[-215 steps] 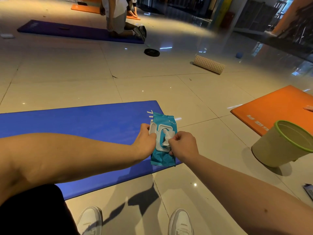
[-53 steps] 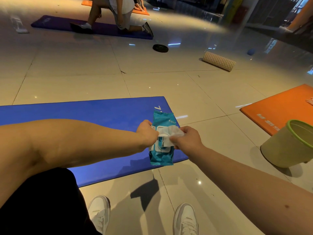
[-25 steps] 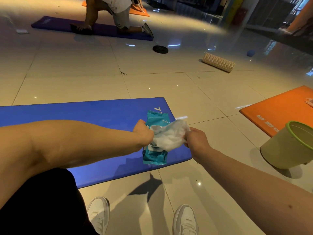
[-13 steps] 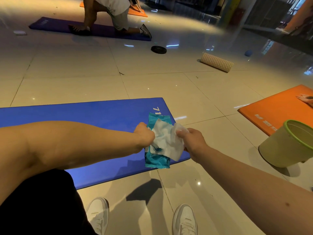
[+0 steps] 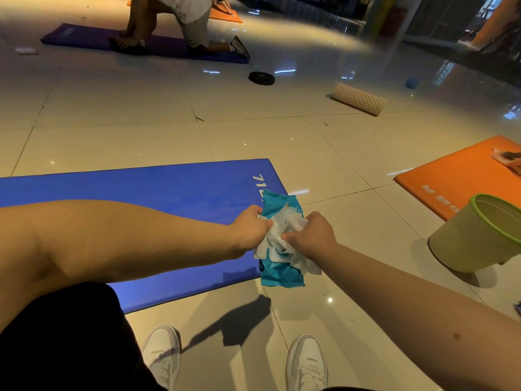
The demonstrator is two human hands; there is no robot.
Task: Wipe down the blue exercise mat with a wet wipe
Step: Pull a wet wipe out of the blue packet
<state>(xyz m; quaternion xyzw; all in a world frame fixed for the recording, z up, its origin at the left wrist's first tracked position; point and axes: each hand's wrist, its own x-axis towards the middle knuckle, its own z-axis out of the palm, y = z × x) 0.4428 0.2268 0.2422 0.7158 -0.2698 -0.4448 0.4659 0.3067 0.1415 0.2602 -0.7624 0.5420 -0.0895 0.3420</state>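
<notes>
Your blue mat [image 5: 141, 193] lies flat on the floor [image 5: 253, 131] in the middle left of the frame. Its long axis runs left to right. The frame edge cuts off its left end, and your left forearm [image 5: 127, 235] covers part of it. Over its right end, your left hand [image 5: 249, 228] grips the teal wipe pack [image 5: 279, 273], whose long axis runs top to bottom. Your right hand [image 5: 313, 235] pinches the crumpled wet wipe [image 5: 282, 230] in front of the pack. The wipe hides the pack's opening, and your fingertips are mostly out of sight.

Single head-worn wide-angle view, facing forward and down, close over outstretched arms, floor [image 5: 253, 131] stretching far beyond.
</notes>
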